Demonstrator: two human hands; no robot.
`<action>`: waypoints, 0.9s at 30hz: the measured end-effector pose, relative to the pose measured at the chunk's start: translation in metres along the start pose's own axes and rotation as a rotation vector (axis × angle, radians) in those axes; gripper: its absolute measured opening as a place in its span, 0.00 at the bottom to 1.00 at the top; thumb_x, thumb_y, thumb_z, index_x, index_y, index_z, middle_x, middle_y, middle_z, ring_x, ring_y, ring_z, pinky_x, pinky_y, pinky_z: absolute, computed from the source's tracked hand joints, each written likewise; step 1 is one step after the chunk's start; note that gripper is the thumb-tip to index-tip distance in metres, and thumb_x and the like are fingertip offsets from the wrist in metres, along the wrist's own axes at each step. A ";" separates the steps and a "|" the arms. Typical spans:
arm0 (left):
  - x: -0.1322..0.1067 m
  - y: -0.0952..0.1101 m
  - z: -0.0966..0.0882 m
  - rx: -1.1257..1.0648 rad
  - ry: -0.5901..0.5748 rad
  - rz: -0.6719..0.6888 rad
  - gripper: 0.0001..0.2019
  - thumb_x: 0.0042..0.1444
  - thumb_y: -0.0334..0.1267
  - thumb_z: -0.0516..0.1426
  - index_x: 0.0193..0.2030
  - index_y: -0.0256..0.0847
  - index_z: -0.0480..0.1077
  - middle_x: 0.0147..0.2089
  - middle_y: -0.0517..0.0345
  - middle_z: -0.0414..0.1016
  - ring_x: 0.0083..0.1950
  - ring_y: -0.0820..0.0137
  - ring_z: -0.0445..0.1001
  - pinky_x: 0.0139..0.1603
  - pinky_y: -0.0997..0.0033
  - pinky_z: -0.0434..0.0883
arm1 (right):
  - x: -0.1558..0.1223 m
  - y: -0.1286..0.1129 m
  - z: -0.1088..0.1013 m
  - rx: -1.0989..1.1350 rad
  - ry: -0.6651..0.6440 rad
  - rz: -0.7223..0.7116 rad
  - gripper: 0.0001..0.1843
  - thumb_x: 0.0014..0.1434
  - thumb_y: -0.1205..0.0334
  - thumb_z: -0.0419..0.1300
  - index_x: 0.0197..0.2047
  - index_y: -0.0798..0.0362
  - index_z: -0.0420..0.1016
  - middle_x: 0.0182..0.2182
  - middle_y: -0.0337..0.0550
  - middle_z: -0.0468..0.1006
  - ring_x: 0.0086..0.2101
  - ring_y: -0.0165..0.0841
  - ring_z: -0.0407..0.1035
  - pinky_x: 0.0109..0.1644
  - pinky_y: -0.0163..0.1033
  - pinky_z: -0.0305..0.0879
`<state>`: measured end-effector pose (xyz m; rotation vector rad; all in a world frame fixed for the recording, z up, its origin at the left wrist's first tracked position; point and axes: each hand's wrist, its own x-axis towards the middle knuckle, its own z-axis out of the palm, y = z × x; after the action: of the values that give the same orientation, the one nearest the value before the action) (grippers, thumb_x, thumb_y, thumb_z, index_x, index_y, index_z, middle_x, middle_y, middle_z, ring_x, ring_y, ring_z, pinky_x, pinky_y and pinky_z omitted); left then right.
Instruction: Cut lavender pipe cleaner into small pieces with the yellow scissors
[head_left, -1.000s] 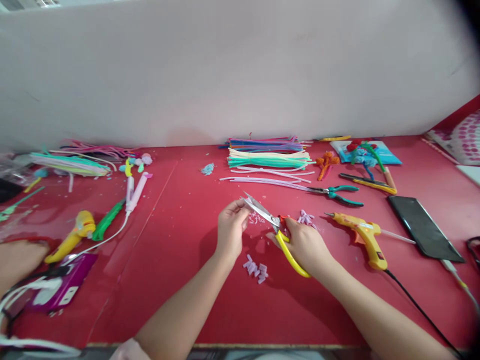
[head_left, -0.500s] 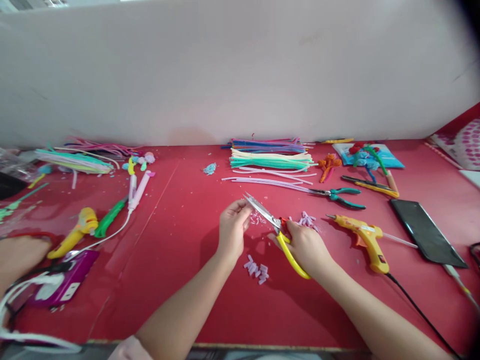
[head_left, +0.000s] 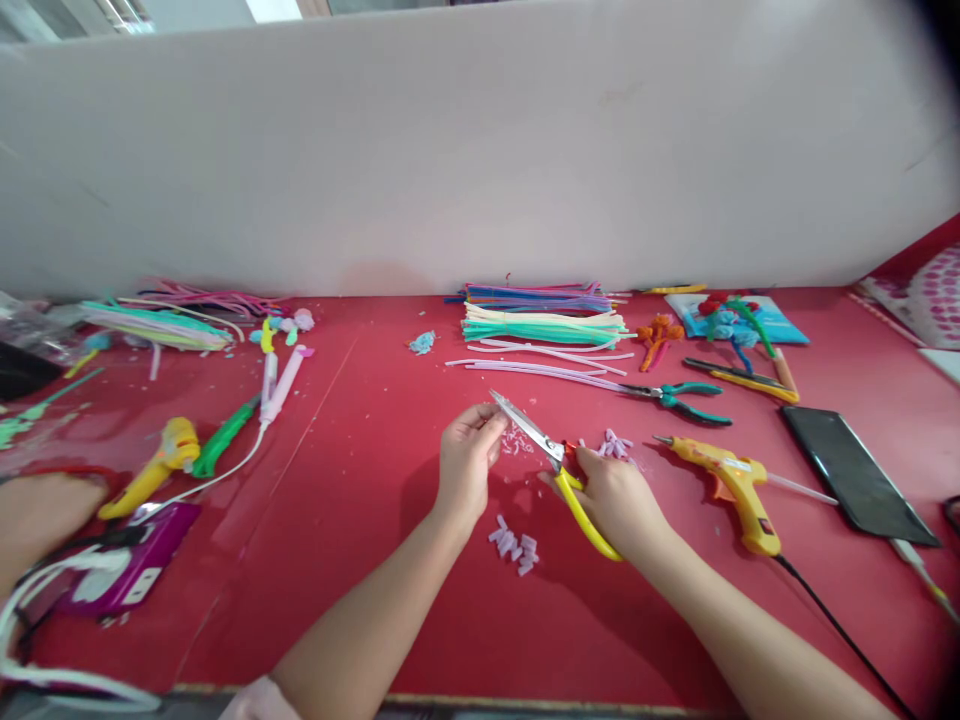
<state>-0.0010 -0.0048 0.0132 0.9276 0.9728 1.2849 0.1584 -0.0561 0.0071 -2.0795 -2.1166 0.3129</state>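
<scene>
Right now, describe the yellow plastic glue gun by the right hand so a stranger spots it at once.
On the red tabletop, find the right hand gripping yellow-handled scissors. Just right of it lies the yellow glue gun, nozzle pointing left, black cord trailing toward the near edge. Unlike the other yellow glue gun far left, it sits beside a black phone.

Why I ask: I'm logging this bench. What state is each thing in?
Scissors: gripped by right hand, blades nearly shut.
Left hand: fingers pinched at the scissor tip; what they hold is too small to tell.
Lilac bits: cut short, in a loose pile.
Glue gun: lying on its side, cord attached.
Pliers: lying flat, handles apart.
Phone: flat, screen dark.
Stems: uncut, stacked.
</scene>
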 end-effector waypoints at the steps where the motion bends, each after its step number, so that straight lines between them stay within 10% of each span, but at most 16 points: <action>1: 0.000 0.000 0.000 0.002 0.007 -0.003 0.07 0.45 0.37 0.56 0.30 0.36 0.67 0.15 0.68 0.51 0.16 0.83 0.47 0.16 0.81 0.45 | 0.000 0.001 0.000 -0.008 -0.003 0.006 0.20 0.52 0.45 0.46 0.25 0.53 0.62 0.16 0.42 0.68 0.18 0.29 0.62 0.21 0.32 0.43; 11: -0.001 0.001 0.003 0.116 -0.036 -0.040 0.07 0.45 0.39 0.56 0.28 0.38 0.65 0.15 0.69 0.51 0.16 0.82 0.48 0.16 0.81 0.46 | 0.006 0.008 -0.015 0.097 0.003 0.090 0.18 0.48 0.44 0.49 0.27 0.53 0.63 0.21 0.42 0.70 0.22 0.29 0.63 0.23 0.32 0.47; 19: -0.007 -0.004 0.010 0.619 -0.342 0.064 0.05 0.47 0.37 0.53 0.28 0.38 0.67 0.26 0.61 0.64 0.28 0.75 0.62 0.30 0.77 0.59 | 0.009 0.004 -0.019 0.743 -0.017 0.035 0.08 0.48 0.59 0.49 0.29 0.54 0.65 0.22 0.36 0.68 0.23 0.27 0.61 0.26 0.30 0.54; 27: -0.013 -0.005 0.013 0.805 -0.503 0.123 0.04 0.48 0.34 0.51 0.28 0.39 0.65 0.24 0.63 0.59 0.24 0.77 0.57 0.24 0.78 0.56 | 0.007 0.001 -0.010 0.724 0.030 0.029 0.06 0.45 0.61 0.51 0.23 0.55 0.63 0.17 0.35 0.63 0.20 0.25 0.56 0.21 0.29 0.50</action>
<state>0.0126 -0.0183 0.0137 1.8474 1.0367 0.6629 0.1617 -0.0489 0.0165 -1.6569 -1.6049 0.8880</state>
